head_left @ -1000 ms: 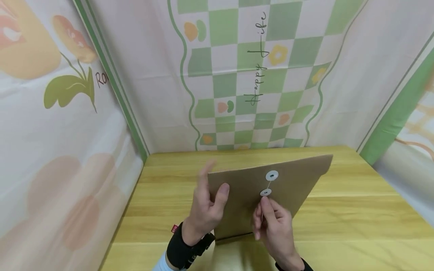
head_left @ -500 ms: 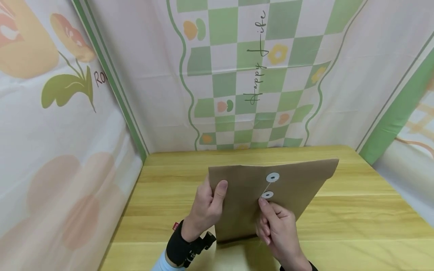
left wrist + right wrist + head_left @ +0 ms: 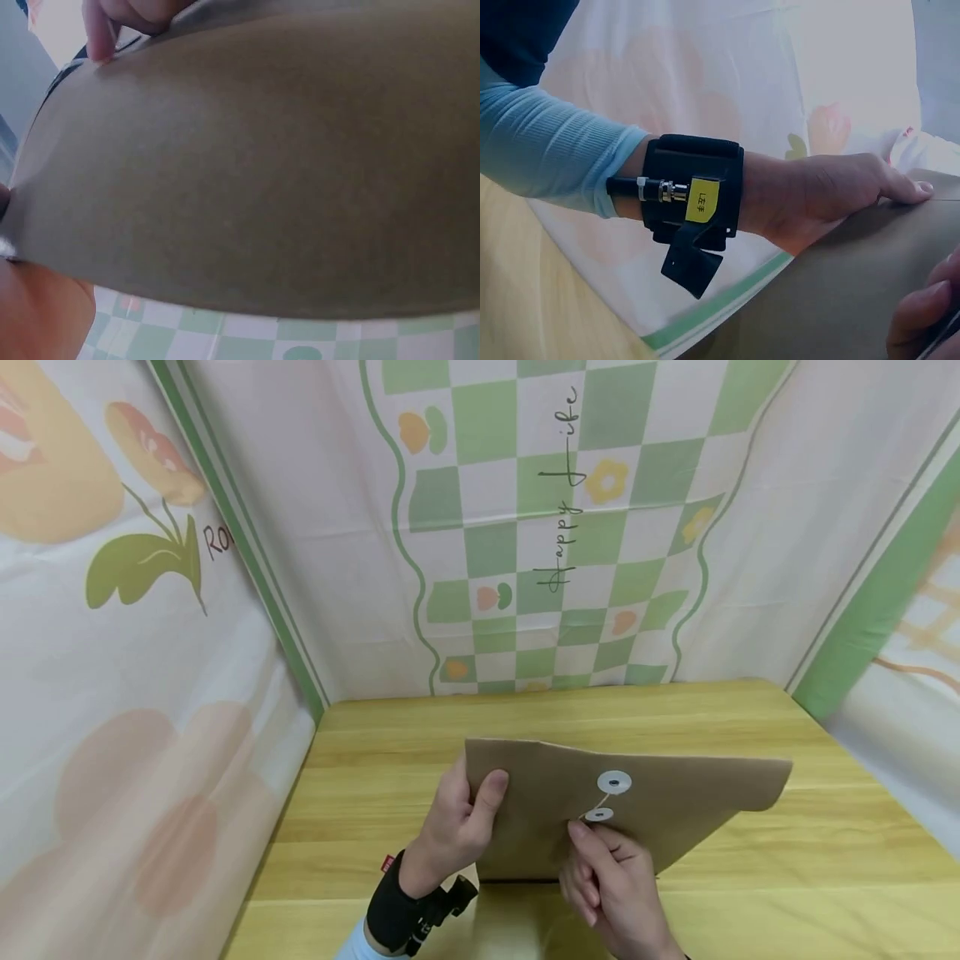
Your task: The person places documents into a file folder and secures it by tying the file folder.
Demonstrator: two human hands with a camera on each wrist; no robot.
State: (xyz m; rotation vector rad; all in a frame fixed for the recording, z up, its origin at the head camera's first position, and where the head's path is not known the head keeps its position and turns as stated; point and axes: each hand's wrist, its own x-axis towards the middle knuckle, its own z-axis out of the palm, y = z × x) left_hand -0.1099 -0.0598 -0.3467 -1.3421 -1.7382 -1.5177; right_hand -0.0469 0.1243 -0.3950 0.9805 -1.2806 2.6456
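A brown kraft-paper envelope [image 3: 532, 802] stands tilted over the table, its flap folded along the top. My left hand [image 3: 457, 822] grips its left edge, thumb on the front and the other fingers behind, hidden. Two white paper buttons sit on the front: an upper one [image 3: 606, 777] on the flap and a lower one [image 3: 599, 816] just beneath. A thin string [image 3: 606, 800] runs between them. With thumb and forefinger, my right hand [image 3: 618, 881] pinches the string just left of the lower button. The left wrist view is filled by the envelope's brown surface [image 3: 262, 172].
A wooden table [image 3: 360, 785] lies under the envelope. Printed cloth hangs behind it, with a green check panel [image 3: 540, 543], and on both sides. A black strap with a small camera [image 3: 694, 191] is on the left wrist.
The envelope's top has tipped down and toward me, its right corner swinging lower and rightward. My right hand has drawn the string to the lower button's left side. The left fingers have closed behind the edge.
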